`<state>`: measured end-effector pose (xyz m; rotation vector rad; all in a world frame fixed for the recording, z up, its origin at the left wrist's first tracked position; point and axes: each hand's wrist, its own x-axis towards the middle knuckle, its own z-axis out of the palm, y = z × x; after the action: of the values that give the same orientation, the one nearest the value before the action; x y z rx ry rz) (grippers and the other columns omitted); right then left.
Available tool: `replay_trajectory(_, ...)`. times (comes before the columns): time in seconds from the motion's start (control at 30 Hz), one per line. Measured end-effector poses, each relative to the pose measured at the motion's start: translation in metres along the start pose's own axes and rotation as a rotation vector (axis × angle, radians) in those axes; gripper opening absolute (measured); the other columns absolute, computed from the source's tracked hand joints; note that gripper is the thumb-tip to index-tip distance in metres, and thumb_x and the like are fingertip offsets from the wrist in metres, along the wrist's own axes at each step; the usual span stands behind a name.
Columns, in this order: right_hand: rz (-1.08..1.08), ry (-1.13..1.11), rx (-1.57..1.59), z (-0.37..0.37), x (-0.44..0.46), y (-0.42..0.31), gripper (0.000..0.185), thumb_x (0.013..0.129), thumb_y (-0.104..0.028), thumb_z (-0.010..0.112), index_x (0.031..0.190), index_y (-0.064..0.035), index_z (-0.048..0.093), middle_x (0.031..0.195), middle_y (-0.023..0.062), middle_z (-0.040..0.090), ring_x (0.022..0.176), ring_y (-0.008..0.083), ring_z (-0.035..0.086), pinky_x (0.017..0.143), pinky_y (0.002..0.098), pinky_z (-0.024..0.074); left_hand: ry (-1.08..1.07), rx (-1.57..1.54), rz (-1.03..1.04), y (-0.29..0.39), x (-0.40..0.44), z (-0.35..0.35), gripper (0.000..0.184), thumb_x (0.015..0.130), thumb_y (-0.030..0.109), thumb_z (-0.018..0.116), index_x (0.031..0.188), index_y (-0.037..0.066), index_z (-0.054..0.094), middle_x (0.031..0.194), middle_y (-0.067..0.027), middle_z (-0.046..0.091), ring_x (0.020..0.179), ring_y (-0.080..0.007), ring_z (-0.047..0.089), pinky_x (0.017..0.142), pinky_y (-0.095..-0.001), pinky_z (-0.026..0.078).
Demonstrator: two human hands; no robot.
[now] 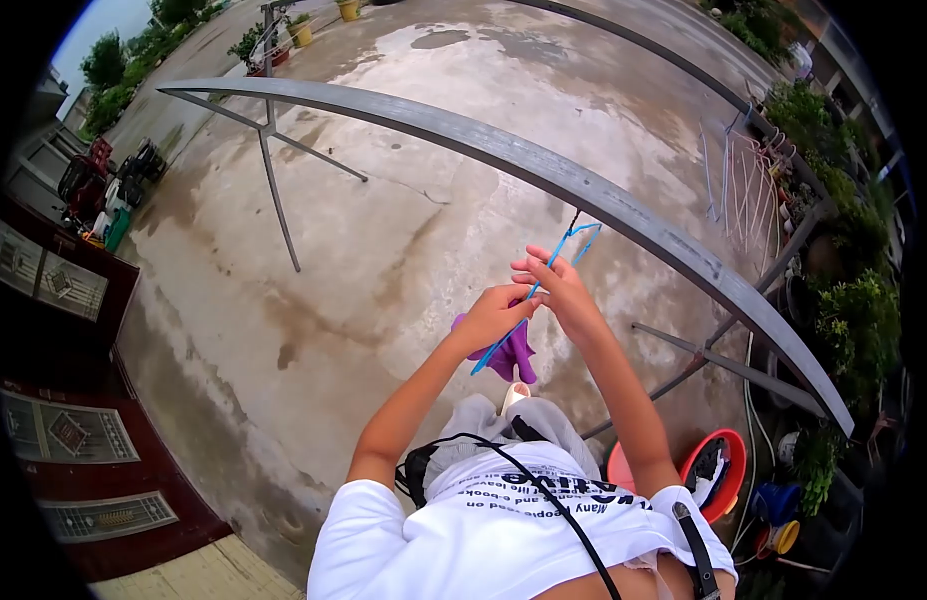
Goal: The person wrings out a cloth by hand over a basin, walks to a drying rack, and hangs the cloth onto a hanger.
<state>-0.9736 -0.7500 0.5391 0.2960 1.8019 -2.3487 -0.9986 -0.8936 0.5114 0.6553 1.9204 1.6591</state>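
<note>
A thin blue clothes hanger (501, 347) slants between my two hands, below a grey metal rail (463, 137). My left hand (491, 318) is closed around its middle, fingers bent. Higher up, my right hand (563, 292) has the hanger between thumb and fingers, its fingertips fairly straight. A crumpled purple cloth (520, 352) hangs just under my left hand; how it is attached to the hanger or held is hidden. The hanger's upper end reaches close to the rail, beside a small dark hook-like piece (575, 219).
Angled metal legs (275, 190) support the rail over wet concrete. At lower right stands a red basin (728, 490) with dark and white cloth inside. Potted plants (848, 330) line the right side; dark red doors (83, 450) are on the left.
</note>
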Motion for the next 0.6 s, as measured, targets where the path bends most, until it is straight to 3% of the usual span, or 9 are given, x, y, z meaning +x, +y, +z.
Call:
replay_trajectory(0.17, 0.002, 0.147, 0.181, -0.019, 0.014, 0.015, 0.032, 0.086, -0.026, 0.048, 0.109, -0.0037, 0.045, 0.069, 0.0002, 0.050, 0.061, 0.0098, 0.050, 0.055, 0.0267, 0.0440, -0.024, -0.013, -0.094, 0.005, -0.005, -0.005, 0.024, 0.085, 0.022, 0.052, 0.072, 0.002, 0.057, 0.066, 0.0001, 0.056, 0.064, -0.0059, 0.050, 0.059, -0.0217, 0.041)
replay_trajectory(0.2, 0.006, 0.182, 0.222, -0.029, 0.013, 0.017, 0.029, 0.087, -0.024, 0.047, 0.108, -0.0039, 0.045, 0.064, -0.0011, 0.048, 0.057, 0.0092, 0.048, 0.053, 0.0263, 0.0437, 0.032, -0.076, -0.081, 0.002, -0.006, -0.009, 0.022, 0.082, 0.024, 0.055, 0.078, 0.003, 0.060, 0.056, 0.0020, 0.049, 0.054, -0.0052, 0.047, 0.049, -0.0226, 0.038)
replay_trajectory(0.27, -0.042, 0.230, 0.298, -0.060, 0.007, 0.018, 0.026, 0.087, -0.021, 0.043, 0.106, -0.0034, 0.046, 0.057, -0.0034, 0.042, 0.051, 0.0079, 0.042, 0.051, 0.0250, 0.0429, 0.117, -0.043, 0.029, 0.009, -0.012, -0.022, 0.018, 0.081, 0.021, 0.057, 0.086, 0.004, 0.062, 0.061, 0.0009, 0.053, 0.057, -0.0056, 0.050, 0.052, -0.0216, 0.041)
replay_trajectory(0.3, -0.007, 0.223, 0.275, -0.078, 0.003, 0.020, 0.025, 0.087, -0.020, 0.042, 0.105, -0.0036, 0.046, 0.054, -0.0039, 0.038, 0.048, 0.0078, 0.040, 0.050, 0.0247, 0.0424, 0.111, -0.011, 0.013, 0.009, -0.015, -0.031, 0.021, 0.081, 0.017, 0.058, 0.097, 0.004, 0.061, 0.063, -0.0002, 0.054, 0.058, -0.0068, 0.050, 0.055, -0.0224, 0.043)
replay_trajectory(0.33, 0.029, 0.217, 0.254, -0.093, -0.002, 0.024, 0.024, 0.087, -0.019, 0.041, 0.104, -0.0038, 0.047, 0.052, -0.0045, 0.034, 0.045, 0.0077, 0.037, 0.049, 0.0243, 0.0418, 0.103, -0.039, -0.055, 0.020, -0.020, -0.040, 0.021, 0.081, 0.012, 0.056, 0.099, 0.003, 0.060, 0.083, -0.0009, 0.059, 0.077, -0.0068, 0.053, 0.072, -0.0224, 0.043)
replay_trajectory(0.43, 0.114, 0.266, -0.152, -0.107, -0.022, 0.034, 0.024, 0.087, -0.020, 0.045, 0.101, -0.0027, 0.052, 0.054, -0.0031, 0.040, 0.046, 0.0065, 0.039, 0.047, 0.0233, 0.0384, 0.114, -0.137, 0.011, 0.023, -0.023, -0.060, 0.029, 0.080, 0.007, 0.053, 0.108, 0.001, 0.055, 0.084, -0.0025, 0.057, 0.077, -0.0081, 0.052, 0.071, -0.0229, 0.044)
replay_trajectory(0.53, -0.395, 0.459, -0.713, -0.118, -0.019, 0.081, 0.022, 0.085, -0.019, 0.051, 0.098, -0.0026, 0.057, 0.059, -0.0017, 0.048, 0.049, 0.0050, 0.039, 0.046, 0.0225, 0.0340, 0.107, -0.463, -0.031, 0.013, -0.021, -0.067, 0.035, 0.078, 0.003, 0.050, 0.113, 0.000, 0.050, 0.087, -0.0053, 0.056, 0.078, -0.0110, 0.054, 0.071, -0.0243, 0.045)
replay_trajectory(0.57, -0.239, 0.464, -0.706, -0.103, -0.033, 0.064, 0.021, 0.084, -0.016, 0.055, 0.099, -0.0023, 0.058, 0.064, -0.0008, 0.053, 0.053, 0.0042, 0.040, 0.047, 0.0221, 0.0329, 0.106, -0.604, -0.053, 0.010, -0.019, -0.067, 0.036, 0.078, 0.002, 0.049, 0.113, 0.000, 0.049, 0.089, -0.0065, 0.056, 0.079, -0.0122, 0.055, 0.072, -0.0252, 0.045)
replay_trajectory(0.6, -0.316, 0.462, -0.694, -0.095, -0.036, 0.061, 0.020, 0.084, -0.014, 0.055, 0.100, -0.0026, 0.058, 0.063, -0.0010, 0.053, 0.052, 0.0043, 0.039, 0.047, 0.0220, 0.0331, 0.104, -0.745, -0.077, 0.005, -0.017, -0.067, 0.037, 0.077, 0.001, 0.048, 0.114, -0.001, 0.047, 0.090, -0.0076, 0.056, 0.080, -0.0135, 0.055, 0.073, -0.0260, 0.045)
